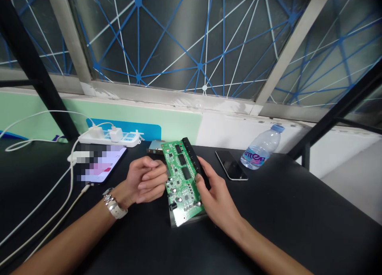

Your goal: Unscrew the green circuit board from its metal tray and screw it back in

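Note:
A green circuit board (185,187) is tilted in the middle of the view, with a row of black ports (191,147) along its right edge. My right hand (216,193) grips the board at that edge, thumb on top of the ports and fingers behind. Just left of the board, my left hand (149,181) is closed, its fingers curled and thumb pressed on them; whatever it may hold is hidden. Below the board shows part of a grey metal case (173,220). A flat metal piece (154,147) lies behind, partly covered by the board.
On the black table, a dark phone (231,164) and a tilted water bottle (259,149) stand to the right. At left lie a lit phone (104,167), white cables (71,175) and a power strip (128,138). Black metal posts (334,116) rise at both sides.

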Demonstrator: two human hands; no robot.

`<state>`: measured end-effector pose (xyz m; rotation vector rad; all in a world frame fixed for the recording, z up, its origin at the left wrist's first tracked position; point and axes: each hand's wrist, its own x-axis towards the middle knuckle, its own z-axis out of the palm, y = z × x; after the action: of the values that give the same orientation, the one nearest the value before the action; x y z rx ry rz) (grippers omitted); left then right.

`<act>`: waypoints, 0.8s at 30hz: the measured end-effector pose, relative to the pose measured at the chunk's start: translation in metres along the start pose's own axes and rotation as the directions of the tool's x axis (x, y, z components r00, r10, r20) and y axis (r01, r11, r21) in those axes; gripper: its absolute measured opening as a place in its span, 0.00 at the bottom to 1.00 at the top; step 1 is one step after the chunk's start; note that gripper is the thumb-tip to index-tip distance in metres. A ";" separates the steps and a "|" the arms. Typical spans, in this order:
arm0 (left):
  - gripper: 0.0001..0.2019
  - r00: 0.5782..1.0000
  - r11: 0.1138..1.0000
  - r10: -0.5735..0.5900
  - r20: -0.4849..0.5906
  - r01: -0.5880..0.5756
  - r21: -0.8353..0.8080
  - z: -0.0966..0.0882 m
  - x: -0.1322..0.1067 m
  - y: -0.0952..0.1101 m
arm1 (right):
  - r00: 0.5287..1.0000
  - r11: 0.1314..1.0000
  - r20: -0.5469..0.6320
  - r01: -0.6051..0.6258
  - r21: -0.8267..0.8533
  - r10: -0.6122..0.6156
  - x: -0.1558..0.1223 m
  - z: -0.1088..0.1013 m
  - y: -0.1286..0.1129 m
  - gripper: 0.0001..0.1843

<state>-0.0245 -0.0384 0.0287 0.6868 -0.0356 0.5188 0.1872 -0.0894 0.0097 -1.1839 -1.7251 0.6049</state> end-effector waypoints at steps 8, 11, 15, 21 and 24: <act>0.19 1.000 1.000 0.024 0.004 -0.024 0.000 -0.002 -0.001 0.001 | 1.000 1.000 -0.003 0.017 0.024 -0.017 -0.001 0.002 -0.001 0.26; 0.19 0.999 1.000 0.031 -0.009 -0.031 -0.001 -0.001 0.000 -0.001 | 0.999 0.999 -0.025 0.024 -0.033 -0.025 0.000 0.000 -0.001 0.27; 0.19 1.000 1.000 0.006 -0.014 -0.005 0.017 0.003 0.001 -0.002 | 0.999 0.998 -0.040 0.015 -0.062 -0.017 0.000 -0.001 0.000 0.27; 0.17 0.977 0.988 0.144 -0.158 -0.134 0.070 0.002 -0.002 0.012 | 1.000 0.999 -0.012 -0.009 0.039 0.010 0.000 0.001 -0.002 0.25; 0.18 0.873 0.927 0.352 -0.338 -0.274 0.257 -0.008 0.000 0.014 | 1.000 0.993 0.001 -0.006 0.121 0.006 -0.001 0.004 -0.002 0.24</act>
<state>-0.0322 -0.0246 0.0306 0.7732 0.2778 0.9760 0.1829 -0.0907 0.0093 -1.1045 -1.6619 0.7042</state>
